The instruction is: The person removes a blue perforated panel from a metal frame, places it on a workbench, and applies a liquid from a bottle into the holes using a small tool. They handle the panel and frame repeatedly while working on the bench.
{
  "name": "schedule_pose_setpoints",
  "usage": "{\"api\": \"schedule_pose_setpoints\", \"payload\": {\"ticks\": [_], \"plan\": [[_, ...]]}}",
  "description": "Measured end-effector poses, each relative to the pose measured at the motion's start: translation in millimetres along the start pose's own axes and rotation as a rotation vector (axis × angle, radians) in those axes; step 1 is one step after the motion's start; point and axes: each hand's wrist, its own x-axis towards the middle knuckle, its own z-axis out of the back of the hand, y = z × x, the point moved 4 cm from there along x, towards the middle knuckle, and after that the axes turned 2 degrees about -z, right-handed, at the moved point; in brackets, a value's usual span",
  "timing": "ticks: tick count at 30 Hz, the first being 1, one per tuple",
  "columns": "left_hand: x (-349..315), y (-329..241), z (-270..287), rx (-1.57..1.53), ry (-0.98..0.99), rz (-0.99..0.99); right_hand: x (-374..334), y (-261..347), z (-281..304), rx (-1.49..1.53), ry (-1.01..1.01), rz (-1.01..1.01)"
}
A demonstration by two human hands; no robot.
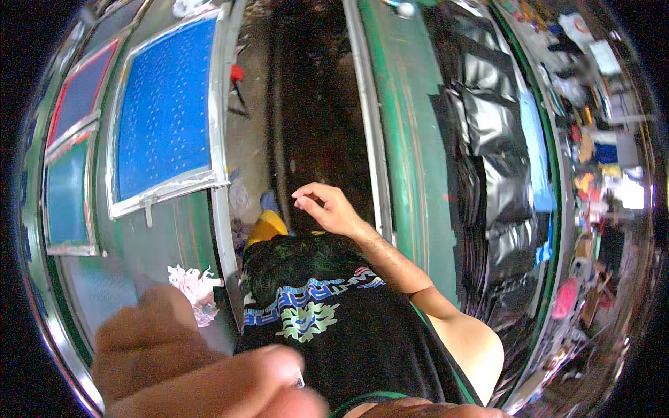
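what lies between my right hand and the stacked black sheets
In the head view, a strip of dark gap, a pale metal rail and a green tabletop lie between the right hand and the stacked black sheets.

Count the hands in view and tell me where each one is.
2: right hand, near the picture's middle; left hand, blurred, close to the camera, lower left. Others may be hidden.

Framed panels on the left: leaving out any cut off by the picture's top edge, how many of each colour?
Blue panel: 1
Dark panel with red edging: 1
Green panel: 1
Total: 3
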Motion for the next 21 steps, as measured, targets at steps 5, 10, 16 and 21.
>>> {"api": "schedule_pose_setpoints", "payload": {"ticks": [5, 10, 16, 21], "plan": [[45.3, 16.4, 36.7, 0.301, -0.234, 0.001, 92.7, -16.0, 7.8, 0.024, 0.098, 0.002], [115.5, 52.0, 103.5, 0.394, -0.289, -0.118, 209.1, -7.7, 9.1, 0.034, 0.189, 0.075], [139.6, 66.4, 141.4, 0.441, -0.350, -0.285, 297.2, 13.7, -18.5, -0.072, 0.438, 0.167], [126.3, 73.1, 132.4, 0.457, -0.545, -0.271, 330.1, 27.3, -59.2, -0.172, 0.714, 0.213]]}}
